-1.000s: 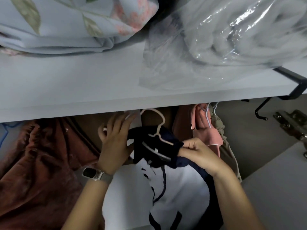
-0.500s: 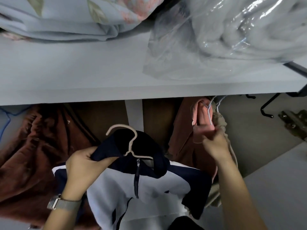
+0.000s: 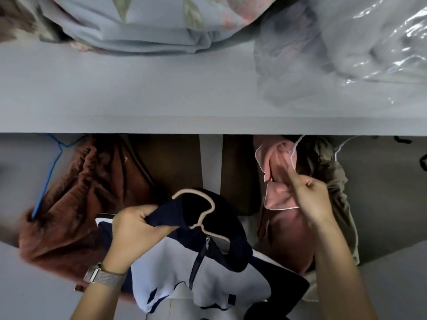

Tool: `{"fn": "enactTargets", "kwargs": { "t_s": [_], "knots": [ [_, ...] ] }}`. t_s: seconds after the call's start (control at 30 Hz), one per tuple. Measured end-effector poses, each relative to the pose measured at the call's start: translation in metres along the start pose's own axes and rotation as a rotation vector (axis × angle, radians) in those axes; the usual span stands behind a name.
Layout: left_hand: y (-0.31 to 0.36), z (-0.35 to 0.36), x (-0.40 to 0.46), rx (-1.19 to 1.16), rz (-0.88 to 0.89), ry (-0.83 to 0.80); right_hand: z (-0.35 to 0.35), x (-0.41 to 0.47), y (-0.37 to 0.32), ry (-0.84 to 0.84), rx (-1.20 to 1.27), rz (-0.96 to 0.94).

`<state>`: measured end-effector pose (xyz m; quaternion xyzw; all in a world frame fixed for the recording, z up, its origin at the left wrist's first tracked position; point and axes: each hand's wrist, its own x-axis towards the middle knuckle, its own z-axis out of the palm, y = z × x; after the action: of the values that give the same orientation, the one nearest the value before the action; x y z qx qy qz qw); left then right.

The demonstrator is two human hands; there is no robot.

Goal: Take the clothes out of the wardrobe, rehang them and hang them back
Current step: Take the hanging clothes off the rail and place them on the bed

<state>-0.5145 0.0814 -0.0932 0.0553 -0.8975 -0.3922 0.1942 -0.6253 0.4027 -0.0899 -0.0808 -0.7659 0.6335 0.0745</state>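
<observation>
Left hand (image 3: 136, 224) clenched round navy collar of navy-and-white jacket (image 3: 184, 262); jacket on beige hanger (image 3: 201, 211), held out below shelf front edge (image 3: 208, 125), likely clear of rail for rehanging. Right hand (image 3: 309, 199) pinches white hanger wire (image 3: 293, 158) at pink garment (image 3: 279, 181), probably parting neighbours to open slot. Brown garment (image 3: 76, 192) hangs at left on blue hanger (image 3: 49, 172). Folded bedding (image 3: 143, 26) and bagged quilt (image 3: 346, 42) on shelf top.
</observation>
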Motion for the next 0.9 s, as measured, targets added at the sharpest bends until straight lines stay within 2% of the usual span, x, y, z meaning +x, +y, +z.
{"fn": "enactTargets", "kwargs": {
  "t_s": [0.13,0.2,0.33,0.43,0.5,0.57,0.7,0.9],
  "knots": [
    [0.001,0.007,-0.006,0.014,0.098,-0.021,-0.019,-0.002,-0.014,-0.163,-0.315,-0.219],
    [0.005,0.009,-0.003,0.049,0.158,0.021,-0.021,-0.013,-0.021,-0.269,-0.382,-0.282],
    [0.009,0.015,0.008,0.082,0.251,0.059,-0.014,-0.041,-0.029,-0.452,-0.329,-0.286],
    [0.018,0.019,0.016,-0.004,0.308,0.017,-0.007,-0.066,-0.024,-0.528,-0.227,-0.227],
    [0.030,0.024,0.017,-0.032,0.408,-0.008,-0.005,-0.084,-0.019,-0.575,-0.156,-0.203],
    [0.042,0.029,0.015,-0.072,0.481,-0.057,-0.012,-0.101,-0.014,-0.579,-0.095,-0.156],
    [0.062,0.037,-0.001,-0.120,0.429,-0.143,-0.045,-0.138,-0.008,-0.498,0.002,-0.066],
    [0.096,0.059,-0.021,-0.051,0.755,-0.118,-0.080,-0.206,-0.004,-0.398,0.088,-0.002]
  ]
}}
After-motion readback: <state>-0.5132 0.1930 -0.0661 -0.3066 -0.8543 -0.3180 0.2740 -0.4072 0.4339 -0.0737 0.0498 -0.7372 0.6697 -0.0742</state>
